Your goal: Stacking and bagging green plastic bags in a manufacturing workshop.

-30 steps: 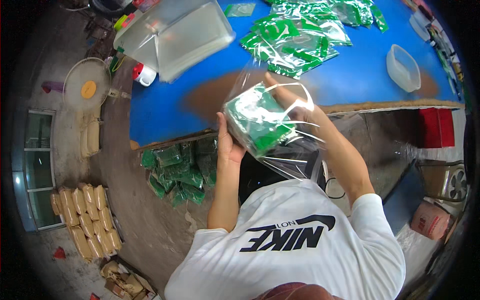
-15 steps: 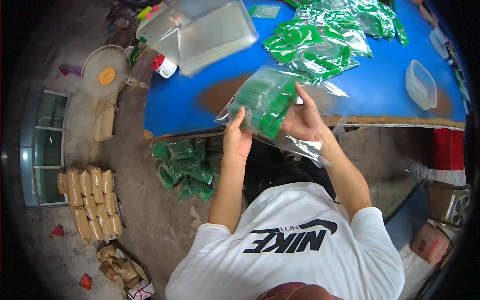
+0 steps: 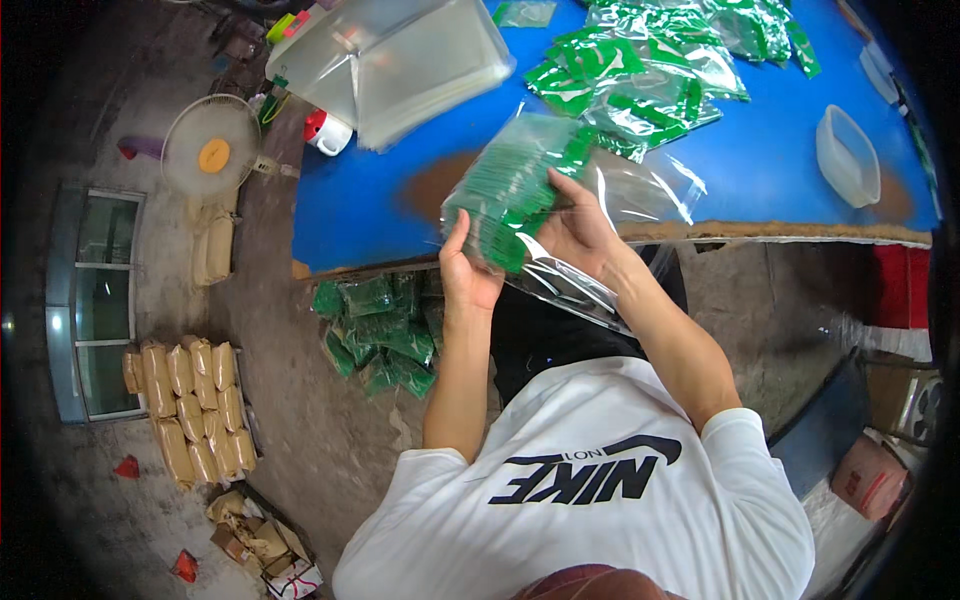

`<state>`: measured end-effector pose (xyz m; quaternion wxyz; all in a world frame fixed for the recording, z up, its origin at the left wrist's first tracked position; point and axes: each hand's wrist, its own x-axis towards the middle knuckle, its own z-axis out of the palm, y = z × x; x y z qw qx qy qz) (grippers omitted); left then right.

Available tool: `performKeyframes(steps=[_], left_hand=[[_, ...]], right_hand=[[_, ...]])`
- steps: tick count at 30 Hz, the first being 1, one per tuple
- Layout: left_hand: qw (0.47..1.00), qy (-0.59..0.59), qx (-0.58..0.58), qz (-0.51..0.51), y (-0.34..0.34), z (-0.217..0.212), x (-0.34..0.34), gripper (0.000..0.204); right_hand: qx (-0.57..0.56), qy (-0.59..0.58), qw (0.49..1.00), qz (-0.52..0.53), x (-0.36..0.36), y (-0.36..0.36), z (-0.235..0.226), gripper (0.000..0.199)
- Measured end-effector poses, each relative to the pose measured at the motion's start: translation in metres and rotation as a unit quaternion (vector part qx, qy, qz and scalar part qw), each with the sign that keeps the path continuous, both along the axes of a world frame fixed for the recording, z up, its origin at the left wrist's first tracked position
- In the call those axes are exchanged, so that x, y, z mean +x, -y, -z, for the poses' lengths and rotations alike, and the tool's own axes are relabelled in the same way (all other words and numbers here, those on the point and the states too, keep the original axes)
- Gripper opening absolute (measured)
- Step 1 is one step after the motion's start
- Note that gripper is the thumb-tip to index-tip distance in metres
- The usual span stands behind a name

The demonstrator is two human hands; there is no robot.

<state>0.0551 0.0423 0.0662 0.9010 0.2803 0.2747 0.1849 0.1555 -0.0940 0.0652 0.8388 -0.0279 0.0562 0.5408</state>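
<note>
Between my two hands is a clear plastic bag (image 3: 570, 287) with a stack of green-edged packets (image 3: 515, 180) inside it. My left hand (image 3: 470, 270) grips the stack's lower left corner, thumb on top. Around its right side closes my right hand (image 3: 580, 225), with the thumb lying over the green edge. The bag's loose, shiny end spreads out to the right and below the stack. Beyond my hands, a heap of green-edged clear packets (image 3: 640, 85) covers part of the blue table (image 3: 780, 150).
A pile of clear plastic bags (image 3: 430, 75) lies at the table's far left, beside a red-and-white bottle (image 3: 327, 132). At right stands a translucent plastic tub (image 3: 847, 160). Filled green bags (image 3: 380, 320) lie on the floor below the table; a fan (image 3: 210, 145) stands left.
Both hands have shifted slightly left with the bagged stack, which is now tilted more upright. The bag's loose end has spread out farther to the right.
</note>
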Motion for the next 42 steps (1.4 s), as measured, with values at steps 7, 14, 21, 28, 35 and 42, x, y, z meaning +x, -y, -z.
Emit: performKeyframes(steps=[7,14,21,28,35,42], left_hand=[[0.998,0.001,-0.048,0.03,-0.029,0.014,-0.008,0.038],[0.996,0.015,-0.013,0.085,-0.055,0.003,-0.002,0.037],[0.969,-0.118,0.195,0.098,-0.115,0.017,0.008,0.034],[0.687,-0.075,0.723,0.002,-0.127,-0.033,0.027,0.028],[0.402,-0.066,0.88,0.244,-0.109,0.015,0.053,0.05],[0.387,-0.028,0.874,0.291,-0.109,0.008,0.054,0.052]], right_hand=[[-0.301,0.231,0.925,-0.014,-0.002,0.046,0.001,0.045],[-0.455,0.533,0.714,-0.004,0.018,0.006,0.002,0.041],[-0.386,0.435,0.813,0.026,0.014,-0.008,0.004,0.045],[-0.23,0.07,0.97,0.02,0.005,-0.028,0.033,0.03],[-0.339,0.44,0.826,0.094,-0.014,-0.009,0.041,0.039],[-0.202,0.182,0.96,0.068,-0.059,0.023,0.021,0.051]])
